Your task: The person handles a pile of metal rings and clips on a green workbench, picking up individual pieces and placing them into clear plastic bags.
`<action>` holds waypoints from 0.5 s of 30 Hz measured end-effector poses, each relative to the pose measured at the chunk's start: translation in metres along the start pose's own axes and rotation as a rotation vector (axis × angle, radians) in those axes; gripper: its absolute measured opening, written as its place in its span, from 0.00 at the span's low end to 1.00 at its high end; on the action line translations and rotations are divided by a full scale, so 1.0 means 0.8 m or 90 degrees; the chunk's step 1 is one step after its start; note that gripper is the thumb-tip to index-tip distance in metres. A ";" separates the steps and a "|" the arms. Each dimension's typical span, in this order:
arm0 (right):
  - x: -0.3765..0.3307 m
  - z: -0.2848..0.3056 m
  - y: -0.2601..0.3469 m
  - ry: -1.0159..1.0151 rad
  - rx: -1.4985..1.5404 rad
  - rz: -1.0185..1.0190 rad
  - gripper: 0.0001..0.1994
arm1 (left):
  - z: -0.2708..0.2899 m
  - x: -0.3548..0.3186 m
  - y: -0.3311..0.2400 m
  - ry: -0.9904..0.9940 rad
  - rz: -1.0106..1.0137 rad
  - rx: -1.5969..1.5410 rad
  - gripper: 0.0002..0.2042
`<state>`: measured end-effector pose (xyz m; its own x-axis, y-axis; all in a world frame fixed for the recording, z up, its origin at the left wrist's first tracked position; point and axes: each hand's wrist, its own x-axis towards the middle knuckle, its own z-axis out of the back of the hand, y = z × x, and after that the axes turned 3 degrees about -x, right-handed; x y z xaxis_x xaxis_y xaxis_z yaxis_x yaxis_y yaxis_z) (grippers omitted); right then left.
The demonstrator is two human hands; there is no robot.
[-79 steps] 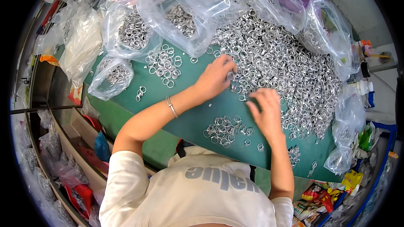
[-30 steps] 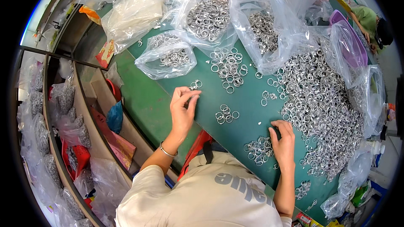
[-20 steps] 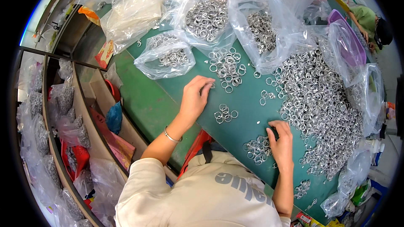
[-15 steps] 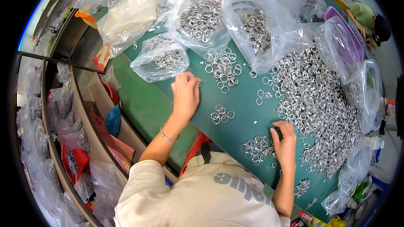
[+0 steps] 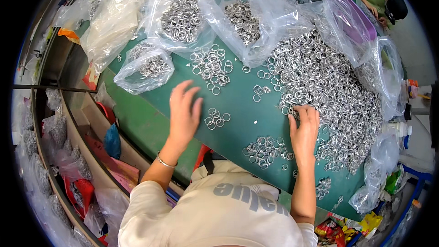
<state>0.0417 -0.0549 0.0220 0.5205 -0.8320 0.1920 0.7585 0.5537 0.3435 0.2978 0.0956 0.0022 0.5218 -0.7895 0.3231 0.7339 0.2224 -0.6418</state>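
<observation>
In the head view, on the green desk: a broad heap of silvery metal rings, lying ahead and to the right of the right hand, with a long axis slanting from beside a large clear bag at the far side down toward the near right. No long axis in the rings themselves, being round. Much the nearer of the two: the right hand, set at the left flank of the heap, fingers bent, tips touching the outermost rings; cannot tell whether pinching one or only resting there. Well apart from it, off to the left, the left hand, fingers spread and seemingly holding nothing, a little blurred over the left edge of the desk, near a small group of rings and short of a small gaping bag with rings inside. Nearer the body, left of the right forearm, a loose cluster of rings. As for writing: large grey letters across the pale shirt, upside down from here; at the lower right, past the desk edge, colourful packets with print too small to make out.
</observation>
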 end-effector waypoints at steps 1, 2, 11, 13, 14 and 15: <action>0.002 -0.001 0.001 -0.016 0.021 0.024 0.14 | -0.006 0.002 -0.014 0.029 -0.027 -0.038 0.15; 0.009 -0.005 0.006 -0.032 0.043 0.048 0.15 | -0.016 0.009 -0.029 0.080 -0.077 -0.054 0.16; 0.054 -0.046 0.020 -0.054 0.094 0.148 0.07 | -0.105 0.075 -0.054 0.345 -0.197 -0.068 0.23; 0.037 -0.030 0.014 -0.080 0.209 0.101 0.05 | -0.099 0.076 -0.051 0.375 -0.185 -0.108 0.22; 0.029 -0.029 0.004 -0.035 0.260 0.091 0.06 | -0.097 0.075 -0.051 0.360 -0.177 -0.118 0.21; 0.023 -0.026 0.004 0.028 0.330 0.032 0.06 | -0.096 0.075 -0.053 0.346 -0.170 -0.128 0.20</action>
<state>0.0616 -0.0679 0.0074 0.5752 -0.7969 0.1846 0.4451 0.4942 0.7467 0.2648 -0.0047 -0.0046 -0.0014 -0.9921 0.1255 0.6843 -0.0924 -0.7233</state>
